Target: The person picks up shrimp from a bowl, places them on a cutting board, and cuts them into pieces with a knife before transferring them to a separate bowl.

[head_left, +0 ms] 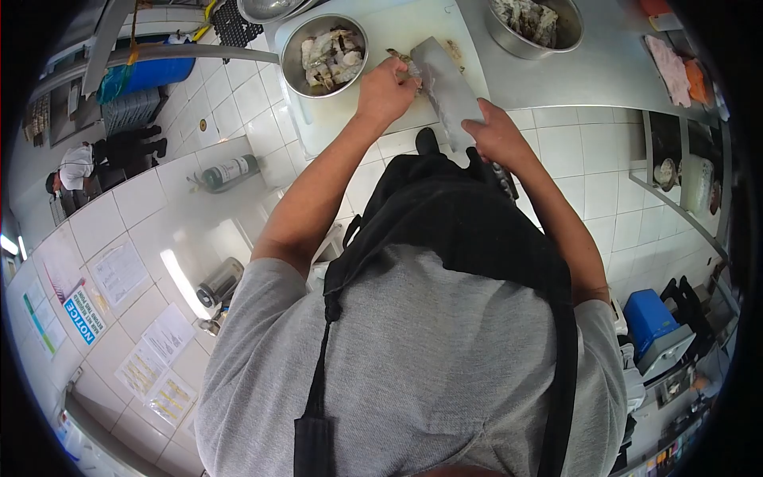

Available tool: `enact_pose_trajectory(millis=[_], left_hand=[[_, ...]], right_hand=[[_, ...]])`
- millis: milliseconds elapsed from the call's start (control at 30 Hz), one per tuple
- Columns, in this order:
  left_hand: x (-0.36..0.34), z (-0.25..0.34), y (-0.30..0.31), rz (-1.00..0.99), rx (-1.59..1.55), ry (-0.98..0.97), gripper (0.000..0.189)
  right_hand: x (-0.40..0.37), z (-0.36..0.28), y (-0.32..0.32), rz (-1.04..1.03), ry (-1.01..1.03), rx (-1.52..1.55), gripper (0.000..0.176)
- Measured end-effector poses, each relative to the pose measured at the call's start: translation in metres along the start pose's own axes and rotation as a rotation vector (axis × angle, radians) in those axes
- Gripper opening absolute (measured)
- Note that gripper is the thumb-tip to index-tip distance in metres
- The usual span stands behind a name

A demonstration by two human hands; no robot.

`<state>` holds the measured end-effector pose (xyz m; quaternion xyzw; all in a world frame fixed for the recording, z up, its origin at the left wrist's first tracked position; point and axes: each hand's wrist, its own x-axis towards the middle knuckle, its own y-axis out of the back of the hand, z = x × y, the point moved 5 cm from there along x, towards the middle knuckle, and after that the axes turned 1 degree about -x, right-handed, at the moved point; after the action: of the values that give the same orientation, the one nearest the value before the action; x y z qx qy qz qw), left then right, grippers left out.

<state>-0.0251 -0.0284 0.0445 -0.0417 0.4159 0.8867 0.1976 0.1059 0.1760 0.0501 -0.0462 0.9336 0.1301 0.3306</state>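
My right hand [499, 137] is wrapped round the handle end of a broad cleaver [447, 86], whose wide grey blade slants up and left over a white cutting board [405, 25]. Just left of the blade, the fingers of my left hand [387, 91] are closed on a small brownish-green piece of raw food [401, 56] on the board. Brownish scraps [455, 52] lie on the blade's other side. Beside my left hand, a steel bowl [289, 73] of pale, dark-mottled raw pieces [332, 57] sits on the board's left part.
A second steel bowl [520, 49] with greyish pieces stands on the metal counter [497, 89], right of the board. Pink and orange cloths [669, 70] lie farther right. A person in white [76, 167] is at the far left. Shelves [675, 203] hang at the right.
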Motion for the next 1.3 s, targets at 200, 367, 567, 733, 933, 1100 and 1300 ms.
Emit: enact_pose_trajectory(millis=[200, 367, 567, 733, 933, 1100, 1300], left_hand=[[-0.006, -0.004, -0.005, 0.011, -0.077, 0.074, 0.043], [-0.008, -0.016, -0.015, 0.113, -0.145, 0.14, 0.044], [-0.007, -0.042, -0.042, 0.145, -0.478, 0.341, 0.044], [-0.012, -0.033, -0.038, 0.104, -0.777, 0.492, 0.045], [-0.001, -0.052, -0.043, 0.057, -0.578, 0.353, 0.045], [-0.007, -0.043, -0.04, 0.091, -0.64, 0.339, 0.044], [-0.009, -0.043, -0.035, 0.088, -0.477, 0.291, 0.041]], right_hand=[[-0.003, 0.0, 0.002, -0.083, -0.008, 0.071, 0.04], [0.003, -0.007, -0.003, -0.059, -0.004, 0.053, 0.039], [0.013, 0.003, -0.009, -0.052, 0.029, 0.071, 0.036], [0.011, -0.004, -0.011, -0.021, 0.019, 0.069, 0.034], [0.013, -0.001, -0.002, 0.295, 0.309, -0.326, 0.039], [0.011, 0.005, -0.013, 0.147, 0.155, -0.145, 0.039], [0.012, 0.012, -0.012, 0.219, 0.112, -0.288, 0.034]])
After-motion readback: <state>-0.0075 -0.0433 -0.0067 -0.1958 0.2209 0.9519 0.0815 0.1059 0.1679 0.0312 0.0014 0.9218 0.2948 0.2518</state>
